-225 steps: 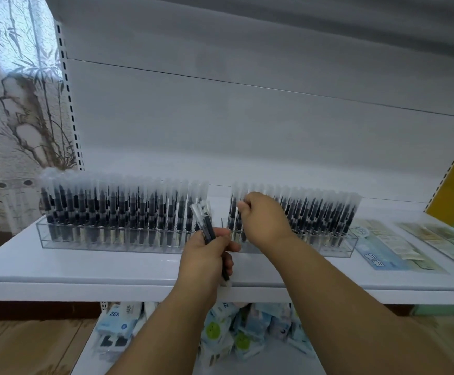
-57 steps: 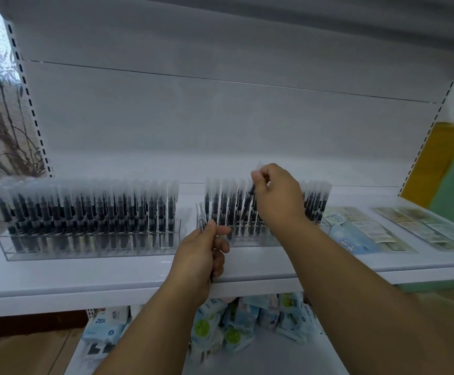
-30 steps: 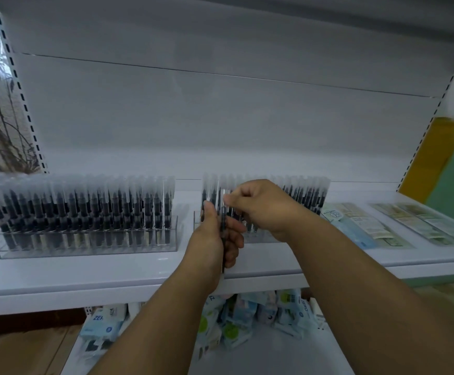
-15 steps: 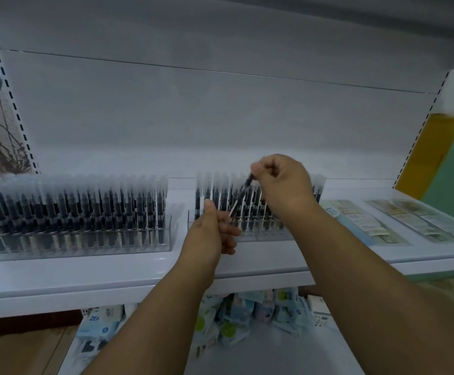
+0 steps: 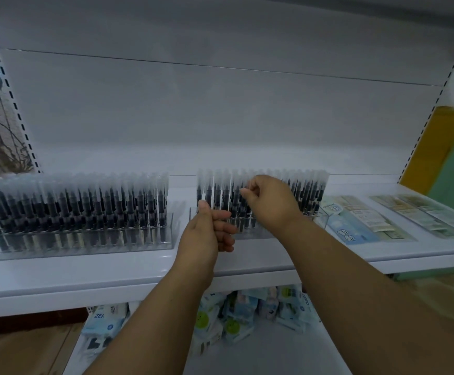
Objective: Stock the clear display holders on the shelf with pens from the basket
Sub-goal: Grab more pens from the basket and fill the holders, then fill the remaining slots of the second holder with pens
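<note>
Both grips are working at the right display holder (image 5: pixel 322 216) on the shelf (image 5: pixel 85 269). Her right hand (image 5: pixel 270 204) is curling its fingertips (image 5: pixel 244 191) in a pinch among the upright pens (image 5: pixel 309 190); whether a pen is between them, I cannot tell. Her left hand (image 5: pixel 207 230), at seven o'clock from the right, is hovering loosely curled with the thumb up, apparently empty. At nine o'clock the left display holder (image 5: pixel 80 246) is standing packed with pens. Flat packets (image 5: pixel 355 223) are lying at three o'clock.
</note>
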A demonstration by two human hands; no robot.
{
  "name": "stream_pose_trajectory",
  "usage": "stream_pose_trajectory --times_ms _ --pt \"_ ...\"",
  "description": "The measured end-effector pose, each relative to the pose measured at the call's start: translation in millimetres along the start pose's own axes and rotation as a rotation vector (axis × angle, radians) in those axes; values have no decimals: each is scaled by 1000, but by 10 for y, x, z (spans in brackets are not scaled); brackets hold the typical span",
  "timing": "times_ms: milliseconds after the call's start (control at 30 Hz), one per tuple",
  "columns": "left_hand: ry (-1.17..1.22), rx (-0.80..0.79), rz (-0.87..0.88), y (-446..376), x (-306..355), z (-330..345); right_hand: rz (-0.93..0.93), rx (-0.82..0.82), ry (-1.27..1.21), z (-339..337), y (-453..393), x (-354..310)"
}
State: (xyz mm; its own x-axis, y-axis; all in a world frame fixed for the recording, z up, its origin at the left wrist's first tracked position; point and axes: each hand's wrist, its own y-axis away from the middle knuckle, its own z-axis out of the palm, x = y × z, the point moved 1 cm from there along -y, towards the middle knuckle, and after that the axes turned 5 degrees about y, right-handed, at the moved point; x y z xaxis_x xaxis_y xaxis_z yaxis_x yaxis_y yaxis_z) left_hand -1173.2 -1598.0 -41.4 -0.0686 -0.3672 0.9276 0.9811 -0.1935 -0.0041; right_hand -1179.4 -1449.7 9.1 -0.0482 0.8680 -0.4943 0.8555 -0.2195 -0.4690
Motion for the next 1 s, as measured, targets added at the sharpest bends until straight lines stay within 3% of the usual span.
stream_pose_trajectory --times_ms 200,400,567,700,833,1000 --pt "-70 8 50 47 29 -19 79 -57 67 58 25 19" --pt "-276 51 229 195 107 -106 92 41 47 76 331 -104" --pt "-609 126 364 505 265 -320 -88 -8 -20 127 639 -450" --pt "-999 274 465 1041 454 -756 -270 -90 -59 297 981 -943" --pt "-1297 457 470 1709 571 -1399 -466 -189 -154 563 1456 -1499" --pt "-1433 694 371 2602 498 -2073 -636 -338 -307 994 2141 -2059"
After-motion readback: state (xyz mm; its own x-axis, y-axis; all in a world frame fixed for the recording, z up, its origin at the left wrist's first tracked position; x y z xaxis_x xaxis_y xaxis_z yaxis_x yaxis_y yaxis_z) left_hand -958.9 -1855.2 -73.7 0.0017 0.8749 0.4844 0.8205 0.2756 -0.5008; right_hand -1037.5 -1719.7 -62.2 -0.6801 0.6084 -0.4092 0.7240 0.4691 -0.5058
